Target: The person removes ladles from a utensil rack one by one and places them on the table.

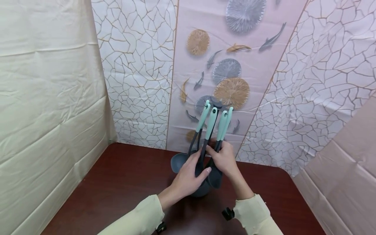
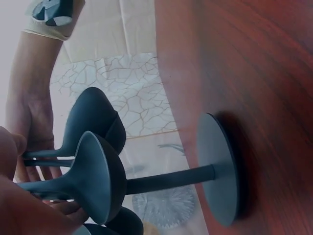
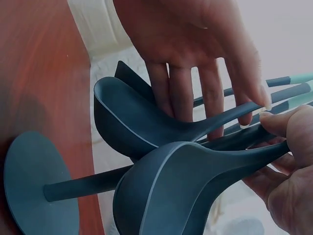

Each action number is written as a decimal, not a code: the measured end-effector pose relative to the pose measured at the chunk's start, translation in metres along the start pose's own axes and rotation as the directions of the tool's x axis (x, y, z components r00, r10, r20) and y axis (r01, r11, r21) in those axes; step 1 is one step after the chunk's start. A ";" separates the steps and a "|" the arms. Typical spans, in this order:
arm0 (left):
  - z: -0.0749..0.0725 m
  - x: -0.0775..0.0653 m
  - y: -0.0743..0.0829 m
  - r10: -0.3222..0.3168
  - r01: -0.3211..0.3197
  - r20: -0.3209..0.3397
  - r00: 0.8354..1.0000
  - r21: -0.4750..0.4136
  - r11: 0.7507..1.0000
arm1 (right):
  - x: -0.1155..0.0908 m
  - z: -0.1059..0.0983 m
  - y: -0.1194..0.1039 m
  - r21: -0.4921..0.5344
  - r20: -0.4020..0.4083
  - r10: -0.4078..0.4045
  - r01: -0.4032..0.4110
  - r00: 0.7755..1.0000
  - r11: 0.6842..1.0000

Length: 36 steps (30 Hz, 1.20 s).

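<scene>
Mint-handled dark-grey utensils [image 1: 210,125] around round-based grey stand [image 2: 215,171] were pinched by right hand [image 1: 224,159], touched by left hand [image 1: 186,178], fingers loosely extended; arranging judged underway, steadied release required.

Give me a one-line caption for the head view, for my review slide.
Left hand and right hand hold clustered mint-handled utensils, handles up, over a reddish-brown table.

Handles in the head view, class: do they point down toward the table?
No, the mint-green handles point up, above the dark heads.
</scene>
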State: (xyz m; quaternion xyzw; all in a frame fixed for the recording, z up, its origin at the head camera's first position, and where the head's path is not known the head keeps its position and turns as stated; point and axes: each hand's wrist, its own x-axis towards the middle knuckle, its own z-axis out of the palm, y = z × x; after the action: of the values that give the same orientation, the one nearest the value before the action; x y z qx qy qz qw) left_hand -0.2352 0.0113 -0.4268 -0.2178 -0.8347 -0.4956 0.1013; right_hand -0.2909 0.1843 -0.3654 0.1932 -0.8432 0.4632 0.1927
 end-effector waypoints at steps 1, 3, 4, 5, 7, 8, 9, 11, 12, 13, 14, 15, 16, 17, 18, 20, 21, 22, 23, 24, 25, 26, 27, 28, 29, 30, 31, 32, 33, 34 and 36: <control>-0.002 -0.002 0.000 -0.005 0.005 0.000 1.000 -0.005 1.000 | 0.000 0.003 -0.001 0.013 0.008 0.004 -0.004 1.000 1.000; -0.006 -0.005 0.000 -0.020 0.020 -0.001 1.000 -0.023 1.000 | -0.001 0.008 -0.003 0.044 0.019 0.011 -0.012 1.000 0.999; -0.008 -0.007 0.000 -0.028 0.028 -0.003 1.000 -0.034 0.999 | -0.001 0.011 -0.003 0.055 0.023 0.012 -0.014 1.000 0.998; -0.011 -0.009 0.000 -0.037 0.037 -0.005 0.999 -0.044 0.998 | -0.001 0.014 -0.004 0.063 0.028 0.013 -0.015 1.000 0.998; -0.015 -0.012 0.001 -0.059 0.058 -0.016 0.998 -0.062 0.996 | -0.001 0.020 -0.005 0.077 0.039 0.004 -0.007 0.999 0.997; -0.018 -0.013 0.001 -0.074 0.073 -0.021 0.997 -0.068 0.995 | -0.001 0.023 -0.005 0.082 0.043 -0.003 -0.001 0.999 0.997; -0.020 -0.015 0.001 -0.087 0.085 -0.025 0.996 -0.072 0.994 | -0.001 0.025 -0.006 0.082 0.046 -0.013 0.009 0.999 0.997; -0.024 -0.017 0.002 -0.106 0.104 -0.030 0.994 -0.079 0.991 | -0.001 0.030 -0.008 0.076 0.045 -0.034 0.031 0.998 0.997; -0.026 -0.018 0.002 -0.113 0.110 -0.031 0.993 -0.080 0.991 | -0.002 0.032 -0.009 0.075 0.045 -0.043 0.039 0.998 0.996; -0.029 -0.019 0.003 -0.120 0.117 -0.031 0.992 -0.079 0.990 | -0.002 0.034 -0.010 0.073 0.044 -0.049 0.045 0.998 0.996; -0.031 -0.020 0.003 -0.119 0.116 -0.031 0.992 -0.078 0.990 | -0.002 0.037 -0.011 0.075 0.046 -0.053 0.050 0.998 0.996; -0.033 -0.021 0.003 -0.123 0.120 -0.031 0.992 -0.076 0.990 | -0.002 0.039 -0.013 0.073 0.047 -0.059 0.056 0.997 0.996; -0.036 -0.021 0.004 -0.128 0.125 -0.032 0.991 -0.073 0.989 | -0.001 0.042 -0.014 0.073 0.050 -0.063 0.059 0.997 0.996; -0.038 -0.022 0.004 -0.132 0.130 -0.035 0.991 -0.067 0.989 | -0.001 0.044 -0.016 0.074 0.055 -0.066 0.062 0.996 0.995; -0.041 -0.022 0.004 -0.135 0.132 -0.040 0.990 -0.065 0.989 | 0.000 0.046 -0.018 0.078 0.061 -0.072 0.067 0.996 0.995; -0.045 -0.022 0.006 -0.140 0.137 -0.049 0.989 -0.056 0.989 | 0.001 0.050 -0.023 0.086 0.070 -0.087 0.081 0.994 0.993; -0.047 -0.022 0.007 -0.146 0.144 -0.052 0.988 -0.052 0.988 | 0.002 0.052 -0.024 0.090 0.072 -0.093 0.086 0.993 0.992; -0.048 -0.021 0.008 -0.148 0.146 -0.056 0.987 -0.045 0.988 | 0.002 0.053 -0.026 0.092 0.072 -0.096 0.090 0.993 0.992; -0.049 -0.021 0.009 -0.145 0.143 -0.060 0.988 -0.036 0.989 | 0.003 0.054 -0.028 0.094 0.070 -0.099 0.093 0.993 0.991; -0.050 -0.021 0.010 -0.146 0.145 -0.065 0.987 -0.027 0.989 | 0.003 0.056 -0.029 0.095 0.067 -0.100 0.093 0.993 0.991; -0.051 -0.021 0.011 -0.149 0.148 -0.068 0.987 -0.019 0.989 | 0.004 0.057 -0.030 0.094 0.063 -0.100 0.094 0.993 0.991; -0.051 -0.021 0.012 -0.151 0.151 -0.072 0.986 -0.011 0.988 | 0.004 0.058 -0.031 0.096 0.060 -0.098 0.092 0.993 0.991; -0.052 -0.021 0.013 -0.154 0.154 -0.077 0.985 -0.005 0.988 | 0.004 0.059 -0.032 0.095 0.059 -0.095 0.089 0.994 0.991; -0.052 -0.022 0.013 -0.158 0.158 -0.083 0.984 0.000 0.987 | 0.004 0.060 -0.032 0.098 0.061 -0.092 0.086 0.994 0.991; -0.052 -0.022 0.013 -0.160 0.161 -0.088 0.983 0.004 0.987 | 0.004 0.060 -0.032 0.099 0.064 -0.090 0.083 0.994 0.992; -0.052 -0.022 0.013 -0.166 0.167 -0.092 0.982 0.006 0.986 | 0.004 0.061 -0.032 0.099 0.064 -0.087 0.081 0.994 0.992; -0.052 -0.022 0.013 -0.169 0.171 -0.093 0.981 0.007 0.985 | 0.004 0.062 -0.032 0.101 0.066 -0.086 0.079 0.994 0.992; -0.052 -0.022 0.013 -0.172 0.173 -0.093 0.981 0.010 0.985 | 0.004 0.062 -0.032 0.101 0.067 -0.084 0.077 0.994 0.992; -0.052 -0.023 0.013 -0.173 0.174 -0.093 0.981 0.009 0.985 | 0.004 0.063 -0.032 0.101 0.068 -0.083 0.076 0.994 0.992; -0.051 -0.023 0.013 -0.172 0.173 -0.093 0.981 0.010 0.985 | 0.003 0.063 -0.031 0.102 0.067 -0.083 0.076 0.994 0.992; -0.051 -0.024 0.013 -0.171 0.172 -0.092 0.981 0.008 0.985 | 0.002 0.064 -0.030 0.101 0.062 -0.088 0.081 0.994 0.992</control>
State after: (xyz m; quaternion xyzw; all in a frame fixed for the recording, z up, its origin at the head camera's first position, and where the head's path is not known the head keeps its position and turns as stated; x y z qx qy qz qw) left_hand -0.2110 -0.0344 -0.4010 -0.1215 -0.8488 -0.5051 0.0979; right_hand -0.2871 0.1138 -0.3746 0.2532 -0.8165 0.4887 0.1741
